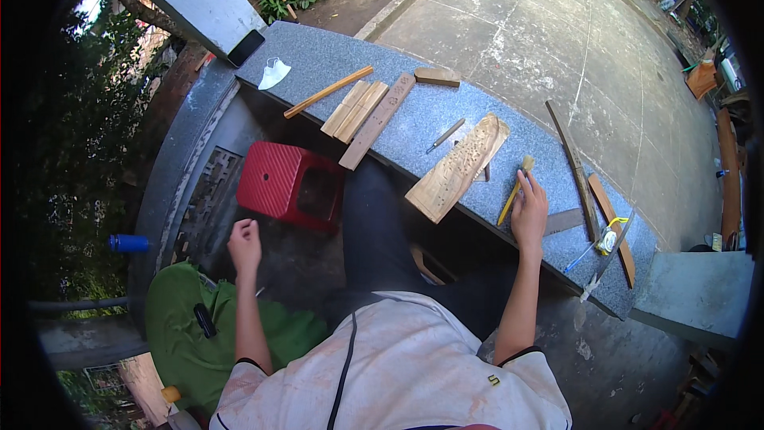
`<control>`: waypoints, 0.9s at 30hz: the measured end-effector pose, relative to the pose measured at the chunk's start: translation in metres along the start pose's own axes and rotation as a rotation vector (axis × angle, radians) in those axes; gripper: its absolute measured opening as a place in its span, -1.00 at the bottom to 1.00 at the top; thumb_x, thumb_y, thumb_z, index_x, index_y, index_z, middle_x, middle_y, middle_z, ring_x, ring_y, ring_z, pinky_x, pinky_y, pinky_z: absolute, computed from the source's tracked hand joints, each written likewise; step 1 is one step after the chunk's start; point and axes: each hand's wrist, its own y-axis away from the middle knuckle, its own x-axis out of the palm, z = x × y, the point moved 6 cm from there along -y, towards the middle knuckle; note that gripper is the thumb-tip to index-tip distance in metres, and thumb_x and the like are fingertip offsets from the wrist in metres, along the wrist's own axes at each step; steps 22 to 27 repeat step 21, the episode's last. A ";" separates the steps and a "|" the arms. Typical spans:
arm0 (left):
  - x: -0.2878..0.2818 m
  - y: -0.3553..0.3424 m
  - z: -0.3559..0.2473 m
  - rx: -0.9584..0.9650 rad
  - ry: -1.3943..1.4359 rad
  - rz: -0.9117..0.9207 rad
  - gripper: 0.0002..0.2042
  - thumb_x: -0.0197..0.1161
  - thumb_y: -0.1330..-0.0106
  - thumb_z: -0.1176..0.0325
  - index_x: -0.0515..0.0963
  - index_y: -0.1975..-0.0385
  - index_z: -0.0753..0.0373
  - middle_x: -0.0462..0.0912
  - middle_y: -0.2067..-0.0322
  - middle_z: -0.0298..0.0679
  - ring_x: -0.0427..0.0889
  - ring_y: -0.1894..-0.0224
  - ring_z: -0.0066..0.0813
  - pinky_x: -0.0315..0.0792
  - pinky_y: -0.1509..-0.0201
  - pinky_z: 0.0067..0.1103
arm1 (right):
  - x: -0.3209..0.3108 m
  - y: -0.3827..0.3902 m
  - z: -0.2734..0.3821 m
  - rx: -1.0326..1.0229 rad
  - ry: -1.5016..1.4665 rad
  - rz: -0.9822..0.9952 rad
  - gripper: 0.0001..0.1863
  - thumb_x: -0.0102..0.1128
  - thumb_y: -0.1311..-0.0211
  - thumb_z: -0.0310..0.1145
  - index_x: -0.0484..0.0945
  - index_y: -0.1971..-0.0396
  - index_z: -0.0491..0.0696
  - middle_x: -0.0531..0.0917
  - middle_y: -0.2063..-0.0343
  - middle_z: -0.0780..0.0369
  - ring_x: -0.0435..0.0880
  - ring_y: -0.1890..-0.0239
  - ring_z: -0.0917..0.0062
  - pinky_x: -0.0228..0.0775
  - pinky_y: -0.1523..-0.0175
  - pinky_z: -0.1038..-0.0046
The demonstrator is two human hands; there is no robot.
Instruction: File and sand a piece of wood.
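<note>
My right hand (529,211) is over the stone bench top (493,227), its fingertips closed against a slim yellow-handled tool (506,203) with a tan, brush-like end. Just to its left lies a wide wooden board (460,166) with many small dark marks or holes, its near end jutting over the bench edge. Beyond that board is a thin pointed tool (446,134). Away from the bench, my left hand (245,246) hangs in the air near the red stool, fingers curled in, with nothing visible in them.
Wooden strips (356,110), a brown bar (378,121), a small block (437,76), a face mask (274,73) and a phone (246,48) lie on the left. Long strips (573,169) and a saw-like blade (613,255) lie right. A red stool (288,183) stands below; green cloth (191,326) lies left.
</note>
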 end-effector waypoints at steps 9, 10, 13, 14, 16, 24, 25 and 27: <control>-0.181 0.057 0.106 -0.828 -0.789 0.528 0.13 0.82 0.16 -0.13 0.47 -0.34 0.55 0.63 -0.32 0.19 0.73 -0.26 -0.01 0.62 -0.31 -0.16 | -0.007 0.001 -0.003 0.141 -0.004 -0.058 -0.42 0.23 -0.39 -0.53 0.60 -0.41 0.07 0.68 -0.27 0.09 0.65 -0.31 0.15 0.43 -0.41 0.11; -0.195 0.066 0.123 -0.838 -0.792 0.511 0.13 0.82 0.16 -0.13 0.47 -0.34 0.55 0.63 -0.32 0.19 0.73 -0.26 -0.01 0.62 -0.31 -0.16 | -0.006 0.000 -0.002 0.126 -0.006 -0.058 -0.43 0.25 -0.40 -0.51 0.60 -0.41 0.07 0.69 -0.26 0.09 0.66 -0.30 0.15 0.43 -0.40 0.12; -0.207 0.084 0.190 -0.728 -0.874 0.567 -0.03 0.84 0.14 -0.01 0.59 -0.24 0.51 0.70 -0.23 0.17 0.79 -0.16 -0.03 0.70 -0.15 -0.12 | -0.006 -0.001 0.001 0.115 -0.002 -0.070 -0.43 0.27 -0.40 -0.49 0.60 -0.40 0.07 0.71 -0.23 0.09 0.68 -0.27 0.15 0.45 -0.38 0.13; -0.208 0.087 0.200 -0.793 -0.796 0.490 -0.14 0.84 0.10 0.05 0.64 -0.17 0.47 0.74 -0.17 0.15 0.82 -0.08 -0.04 0.73 -0.07 -0.15 | -0.007 -0.001 0.001 0.116 0.008 -0.079 -0.44 0.28 -0.39 -0.48 0.60 -0.40 0.06 0.71 -0.22 0.10 0.69 -0.25 0.15 0.45 -0.37 0.14; -0.215 0.091 0.226 -0.861 -0.719 0.407 -0.24 0.83 0.07 0.11 0.70 -0.11 0.43 0.78 -0.11 0.13 0.85 -0.01 -0.05 0.75 0.01 -0.18 | -0.004 -0.002 0.002 0.127 -0.001 -0.084 -0.44 0.29 -0.39 -0.47 0.61 -0.40 0.05 0.72 -0.22 0.10 0.70 -0.24 0.15 0.46 -0.36 0.14; -0.203 0.084 0.201 -0.885 -0.643 0.290 -0.64 0.65 -0.19 0.33 0.78 0.08 0.39 0.82 -0.02 0.11 0.86 0.14 0.08 0.77 0.12 0.06 | -0.006 0.000 -0.005 0.136 -0.013 -0.061 -0.41 0.31 -0.39 -0.44 0.58 -0.42 0.07 0.72 -0.23 0.08 0.71 -0.23 0.14 0.46 -0.35 0.12; -0.203 0.084 0.201 -0.885 -0.643 0.290 -0.64 0.65 -0.19 0.33 0.78 0.08 0.39 0.82 -0.02 0.11 0.86 0.14 0.08 0.77 0.12 0.06 | -0.006 0.000 -0.005 0.136 -0.013 -0.061 -0.41 0.31 -0.39 -0.44 0.58 -0.42 0.07 0.72 -0.23 0.08 0.71 -0.23 0.14 0.46 -0.35 0.12; -0.203 0.084 0.201 -0.885 -0.643 0.290 -0.64 0.65 -0.19 0.33 0.78 0.08 0.39 0.82 -0.02 0.11 0.86 0.14 0.08 0.77 0.12 0.06 | -0.006 0.000 -0.005 0.136 -0.013 -0.061 -0.41 0.31 -0.39 -0.44 0.58 -0.42 0.07 0.72 -0.23 0.08 0.71 -0.23 0.14 0.46 -0.35 0.12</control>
